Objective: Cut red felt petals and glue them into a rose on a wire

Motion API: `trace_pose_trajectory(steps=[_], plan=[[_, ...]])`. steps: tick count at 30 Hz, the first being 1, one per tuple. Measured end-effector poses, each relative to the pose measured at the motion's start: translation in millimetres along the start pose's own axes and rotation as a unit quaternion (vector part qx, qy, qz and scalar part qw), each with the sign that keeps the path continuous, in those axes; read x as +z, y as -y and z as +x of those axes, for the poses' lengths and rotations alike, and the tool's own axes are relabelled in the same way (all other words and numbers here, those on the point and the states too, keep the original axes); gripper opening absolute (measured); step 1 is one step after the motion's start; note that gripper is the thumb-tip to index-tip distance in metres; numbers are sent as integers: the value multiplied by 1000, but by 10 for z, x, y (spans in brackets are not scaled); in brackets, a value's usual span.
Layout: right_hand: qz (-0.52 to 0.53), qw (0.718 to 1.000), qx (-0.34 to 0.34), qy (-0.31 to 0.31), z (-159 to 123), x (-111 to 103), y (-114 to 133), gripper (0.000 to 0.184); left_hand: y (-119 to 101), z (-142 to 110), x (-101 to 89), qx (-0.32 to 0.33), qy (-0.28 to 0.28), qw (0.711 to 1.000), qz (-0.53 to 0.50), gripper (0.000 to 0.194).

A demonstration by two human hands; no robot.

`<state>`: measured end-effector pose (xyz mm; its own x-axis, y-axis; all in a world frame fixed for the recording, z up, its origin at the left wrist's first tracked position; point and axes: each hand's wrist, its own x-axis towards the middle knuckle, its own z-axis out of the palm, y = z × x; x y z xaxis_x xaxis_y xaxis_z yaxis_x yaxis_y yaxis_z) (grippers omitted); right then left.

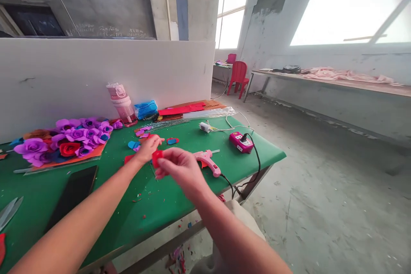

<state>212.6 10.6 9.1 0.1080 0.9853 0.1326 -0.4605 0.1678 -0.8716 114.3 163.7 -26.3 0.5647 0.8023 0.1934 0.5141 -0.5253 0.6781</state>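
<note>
My right hand [181, 169] pinches a small red petal piece [156, 158], held up above the green table. Farther forward, my left hand [149, 150] reaches low over cut pieces, its visible fingers stretched out with no held thing showing. Beside it lie a blue petal piece [133, 144] and a blue piece with a red rim [172, 141]. A pink glue gun [210, 162] rests just right of my right hand, partly hidden by it. Purple, red and brown artificial flowers [69, 139] are gathered on the left.
A dark phone [73, 186] and scissors [9, 214] lie at the left of the green table [160, 209]. At the back stand a pink bottle [123, 105] and a blue packet [146, 109]. A magenta power strip [240, 142] with cables sits near the right edge.
</note>
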Motion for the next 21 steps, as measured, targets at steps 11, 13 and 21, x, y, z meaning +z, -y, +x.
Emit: trace_pose_trajectory(steps=[11, 13, 21], plan=[[-167, 985, 51, 12, -43, 147, -469, 19, -258, -1254, -460, -157, -89, 920, -348, 30], [-236, 971, 31, 7, -39, 172, -532, 15, -253, -1342, -407, -162, -80, 926, -332, 35], [-395, 918, 14, 29, -37, 260, -737, 15, -30, -1407, -439, -161, -188, 932, -264, 21]])
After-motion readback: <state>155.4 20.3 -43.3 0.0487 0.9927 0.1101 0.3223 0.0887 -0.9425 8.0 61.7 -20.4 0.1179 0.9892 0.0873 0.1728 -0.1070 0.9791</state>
